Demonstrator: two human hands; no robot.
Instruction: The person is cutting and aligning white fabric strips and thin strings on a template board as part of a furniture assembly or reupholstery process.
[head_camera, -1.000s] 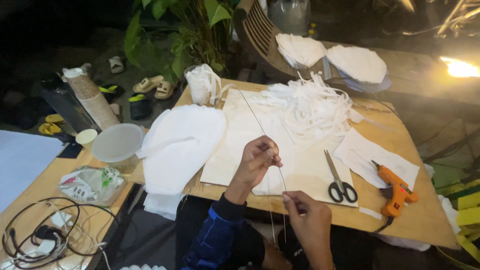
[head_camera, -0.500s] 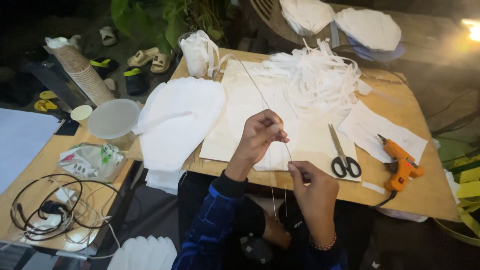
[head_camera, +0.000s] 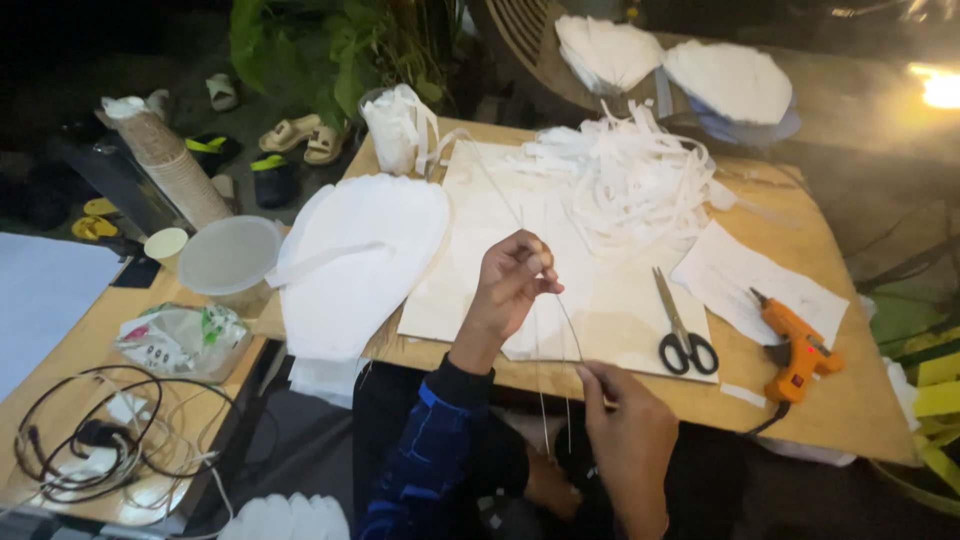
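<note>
My left hand (head_camera: 510, 285) is raised over the front of a wooden table (head_camera: 850, 400), its fingertips pinched on a thin white wire (head_camera: 560, 305). The wire runs back across the table toward a pile of white strips (head_camera: 625, 175) and bends down in front of me. My right hand (head_camera: 628, 435) sits lower, near the table's front edge, pinching the same wire. Under my hands lies a large white sheet (head_camera: 620, 300).
Black-handled scissors (head_camera: 680, 335) and an orange glue gun (head_camera: 795, 345) lie to the right. A stack of white leaf-shaped cut-outs (head_camera: 360, 255) lies to the left, beside a plastic tub (head_camera: 228, 255), stacked paper cups (head_camera: 165, 160) and coiled cables (head_camera: 90, 440). More white cut-outs (head_camera: 725, 80) lie at the back.
My view has tipped downward a little. My right hand has dropped lower along the wire while my left hand stays pinched above the sheet.
</note>
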